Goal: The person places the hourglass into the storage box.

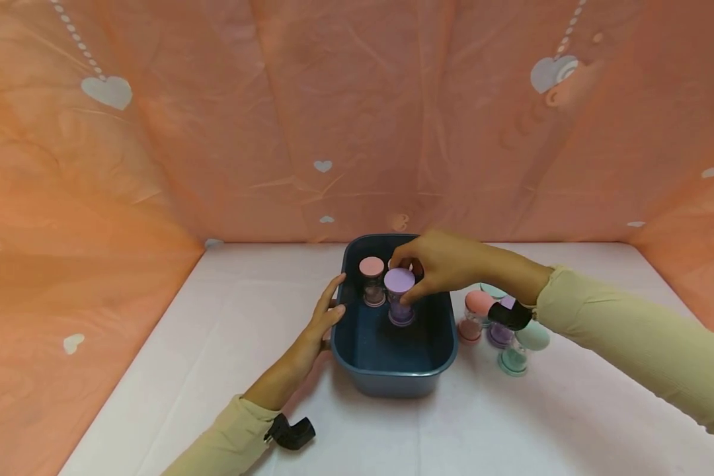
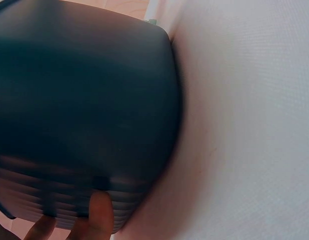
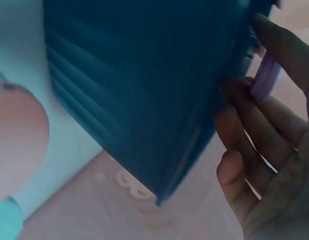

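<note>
A dark blue plastic bin (image 1: 387,385) stands on the table. Pinched by my right hand (image 1: 446,264), a purple-capped sand timer (image 1: 400,283) is upright inside the bin's outline; whether its base touches the floor I cannot tell. In the right wrist view, its purple cap (image 3: 267,77) shows between thumb and fingers. A pink-capped sand timer (image 1: 371,268) stands in the bin to its left. Another pale pink cap is mostly hidden behind my right hand. My left hand (image 1: 314,327) rests against the bin's left side, its fingertips (image 2: 101,207) touching the ribbed wall.
Right of the bin, several sand timers stand close together, with a pink one (image 1: 479,303) and a mint green one (image 1: 532,336) in front. My right forearm and black wrist camera (image 1: 512,315) partly cover them. A heart-patterned pink sheet (image 1: 357,132) hangs behind the white table (image 1: 226,317).
</note>
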Demonstrator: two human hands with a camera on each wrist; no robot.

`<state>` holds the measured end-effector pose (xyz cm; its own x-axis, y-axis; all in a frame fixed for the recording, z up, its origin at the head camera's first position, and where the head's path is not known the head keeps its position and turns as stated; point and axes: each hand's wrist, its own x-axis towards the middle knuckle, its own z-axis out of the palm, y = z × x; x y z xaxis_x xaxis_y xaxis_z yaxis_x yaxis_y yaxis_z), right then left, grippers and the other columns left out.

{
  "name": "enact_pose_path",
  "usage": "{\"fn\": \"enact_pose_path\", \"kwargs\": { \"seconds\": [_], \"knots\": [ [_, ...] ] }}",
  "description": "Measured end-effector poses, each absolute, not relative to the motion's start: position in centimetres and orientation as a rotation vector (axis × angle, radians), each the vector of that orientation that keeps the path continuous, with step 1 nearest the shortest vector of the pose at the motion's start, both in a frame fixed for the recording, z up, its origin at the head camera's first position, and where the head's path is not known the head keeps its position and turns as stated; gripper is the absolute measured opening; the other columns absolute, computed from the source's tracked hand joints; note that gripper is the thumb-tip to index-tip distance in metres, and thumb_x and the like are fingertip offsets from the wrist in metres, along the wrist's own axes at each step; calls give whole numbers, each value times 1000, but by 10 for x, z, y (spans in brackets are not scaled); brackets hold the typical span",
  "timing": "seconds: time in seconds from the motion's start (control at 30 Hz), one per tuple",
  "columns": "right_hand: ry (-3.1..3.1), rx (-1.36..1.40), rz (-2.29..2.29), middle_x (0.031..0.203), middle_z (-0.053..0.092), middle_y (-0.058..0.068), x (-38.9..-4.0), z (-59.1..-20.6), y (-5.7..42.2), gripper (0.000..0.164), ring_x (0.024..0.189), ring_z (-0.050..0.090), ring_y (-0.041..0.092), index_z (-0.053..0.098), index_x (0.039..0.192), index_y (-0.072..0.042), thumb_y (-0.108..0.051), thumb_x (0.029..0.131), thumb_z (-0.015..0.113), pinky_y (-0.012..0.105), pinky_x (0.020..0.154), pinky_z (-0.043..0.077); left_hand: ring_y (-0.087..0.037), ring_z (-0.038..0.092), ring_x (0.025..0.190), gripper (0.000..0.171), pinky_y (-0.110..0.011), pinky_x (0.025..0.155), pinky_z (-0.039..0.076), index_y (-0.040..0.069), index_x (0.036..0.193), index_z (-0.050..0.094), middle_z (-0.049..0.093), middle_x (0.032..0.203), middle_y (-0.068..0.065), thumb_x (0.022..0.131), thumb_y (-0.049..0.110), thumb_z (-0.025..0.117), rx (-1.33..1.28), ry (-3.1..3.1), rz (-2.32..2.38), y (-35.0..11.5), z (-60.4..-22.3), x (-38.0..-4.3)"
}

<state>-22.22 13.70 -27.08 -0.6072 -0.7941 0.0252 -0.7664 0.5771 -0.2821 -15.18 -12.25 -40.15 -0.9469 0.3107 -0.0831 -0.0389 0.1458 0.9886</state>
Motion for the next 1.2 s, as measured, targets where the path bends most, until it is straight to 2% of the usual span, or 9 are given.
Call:
{"fn": "enact_pose_path", "kwargs": {
  "seconds": [0.37,0.57,0.73,0.97,1.2],
  "knots": [
    [2616,-1400,-408,96,68,-6,-233,-300,124,49,85,61,11,70,115,-19,-44,74,85,26,76,50,-39,29,144,58,-53,99,40,56,150,17,11,162,-7,96,50,36,268,2135,1879,-123,-403,-153],
    [2677,-1415,-286,100,67,-3,-234,-315,114,51,90,56,13,70,117,-22,-46,75,84,30,77,46,-39,31,143,58,-53,100,39,54,152,16,11,161,-8,97,49,35,291,2123,1891,-124,-403,-152],
    [2779,-1382,-217,95,63,-3,-236,-319,109,51,86,55,12,71,116,-23,-48,74,84,31,75,47,-36,27,145,57,-53,100,38,56,150,16,9,162,-6,97,50,36,285,2134,1878,-124,-402,-152],
    [2799,-1395,-211,90,59,-4,-241,-322,100,50,78,53,11,71,119,-27,-47,74,84,29,68,43,-39,26,145,59,-55,100,38,51,153,15,10,161,-10,97,49,35,295,2130,1894,-127,-403,-150],
    [2837,-1370,-178,89,57,-2,-241,-323,101,51,73,51,12,69,124,-30,-45,77,82,31,68,40,-36,21,147,57,-55,101,38,56,151,17,7,163,-6,97,49,35,280,2144,1875,-124,-402,-150]
  ]
}}
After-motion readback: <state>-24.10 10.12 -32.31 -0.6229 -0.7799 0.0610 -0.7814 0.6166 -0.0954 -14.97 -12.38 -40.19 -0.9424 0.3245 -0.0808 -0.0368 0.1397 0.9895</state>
